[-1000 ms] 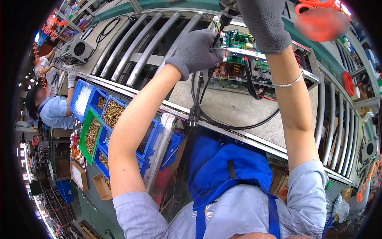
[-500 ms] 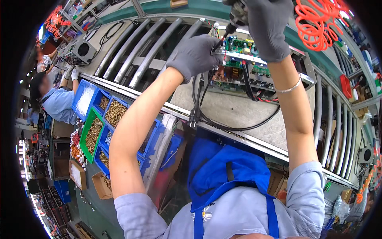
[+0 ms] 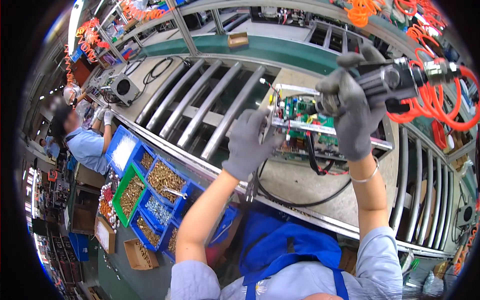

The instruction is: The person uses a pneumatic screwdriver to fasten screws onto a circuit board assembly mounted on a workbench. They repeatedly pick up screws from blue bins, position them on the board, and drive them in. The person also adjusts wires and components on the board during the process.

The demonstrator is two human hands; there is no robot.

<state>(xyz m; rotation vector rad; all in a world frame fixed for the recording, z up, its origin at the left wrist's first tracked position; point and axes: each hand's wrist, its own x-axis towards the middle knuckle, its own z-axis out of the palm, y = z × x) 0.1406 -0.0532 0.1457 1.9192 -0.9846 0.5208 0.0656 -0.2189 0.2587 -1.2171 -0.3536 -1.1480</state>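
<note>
My right hand (image 3: 352, 115), in a grey glove, is wrapped round a pneumatic screwdriver (image 3: 390, 82). The tool lies nearly level, its front end toward the green circuit boards (image 3: 296, 106) and its rear joined to a red coiled air hose (image 3: 457, 117). My left hand (image 3: 251, 142), also gloved, is at the left end of the unit with thumb and fingers apart; whether a fingertip touches the metal bar (image 3: 312, 127) I cannot tell. The boards sit in an open metal chassis, with a black power cord (image 3: 310, 204) looped in front of it.
Metal rollers (image 3: 200, 107) run along the line on both sides. Left of me stand blue bins (image 3: 162, 181) and a green bin (image 3: 129, 195) of small brass-coloured parts, with a wrench (image 3: 175, 193) on top. A co-worker (image 3: 82, 145) is at the far left.
The screwdriver has swung from pointing down at the bar to lying nearly level, its tip off the bar. My left hand has drawn back and its fingers have spread. The whole view has shifted.
</note>
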